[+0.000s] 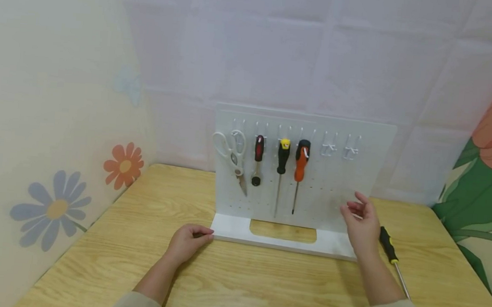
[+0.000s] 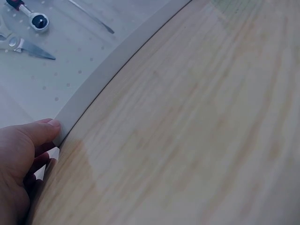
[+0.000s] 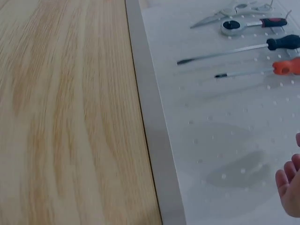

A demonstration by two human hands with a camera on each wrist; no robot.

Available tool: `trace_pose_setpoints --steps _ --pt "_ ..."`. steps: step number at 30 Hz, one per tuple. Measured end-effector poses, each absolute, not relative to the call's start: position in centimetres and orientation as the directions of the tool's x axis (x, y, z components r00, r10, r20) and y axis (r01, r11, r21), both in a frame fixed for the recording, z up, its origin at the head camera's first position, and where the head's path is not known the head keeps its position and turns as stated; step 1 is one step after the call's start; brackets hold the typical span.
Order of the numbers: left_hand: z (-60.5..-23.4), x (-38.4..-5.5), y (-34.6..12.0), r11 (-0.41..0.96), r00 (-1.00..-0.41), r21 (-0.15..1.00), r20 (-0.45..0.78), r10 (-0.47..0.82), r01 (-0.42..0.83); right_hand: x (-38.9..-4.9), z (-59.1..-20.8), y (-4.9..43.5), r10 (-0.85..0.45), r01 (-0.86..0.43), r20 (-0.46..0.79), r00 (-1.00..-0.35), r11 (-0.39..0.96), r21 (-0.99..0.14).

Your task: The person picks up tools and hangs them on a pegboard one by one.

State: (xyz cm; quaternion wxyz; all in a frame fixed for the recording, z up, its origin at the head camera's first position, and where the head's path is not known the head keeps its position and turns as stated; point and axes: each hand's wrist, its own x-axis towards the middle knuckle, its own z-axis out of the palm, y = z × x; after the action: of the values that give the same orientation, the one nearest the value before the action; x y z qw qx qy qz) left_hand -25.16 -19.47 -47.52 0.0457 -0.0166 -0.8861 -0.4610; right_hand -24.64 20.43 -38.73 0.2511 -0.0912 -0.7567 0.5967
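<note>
My left hand (image 1: pixel 187 242) pinches the left front corner of a white pegboard stand (image 1: pixel 228 225), thumb on top and fingers curled at the side in the left wrist view. My right hand (image 1: pixel 362 226) is raised before the board's right part with loosely bent fingers, holding nothing. On the board hang white-handled scissors (image 1: pixel 237 165), a ratchet wrench (image 1: pixel 259 149), a black screwdriver (image 1: pixel 282 161) with a yellow end and an orange-and-black screwdriver (image 1: pixel 300 170). A black-and-yellow screwdriver (image 1: pixel 388 245) lies on the table, just right of my right hand.
Two wire hooks (image 1: pixel 328 148) at the board's right carry no tools. The wood-grain table (image 1: pixel 241 273) reaches to a wall covered in pale cloth (image 1: pixel 280 55). Flower-patterned panels (image 1: pixel 57 208) stand at both sides.
</note>
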Motion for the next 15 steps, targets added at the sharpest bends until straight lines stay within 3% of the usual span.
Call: trace_pose_setpoints --steps 15 --pt "-47.2 -25.1 -19.4 0.576 -0.996 0.815 0.087 -0.011 0.065 -22.4 -40.7 27.0 0.500 0.074 0.136 -0.855 0.379 -0.923"
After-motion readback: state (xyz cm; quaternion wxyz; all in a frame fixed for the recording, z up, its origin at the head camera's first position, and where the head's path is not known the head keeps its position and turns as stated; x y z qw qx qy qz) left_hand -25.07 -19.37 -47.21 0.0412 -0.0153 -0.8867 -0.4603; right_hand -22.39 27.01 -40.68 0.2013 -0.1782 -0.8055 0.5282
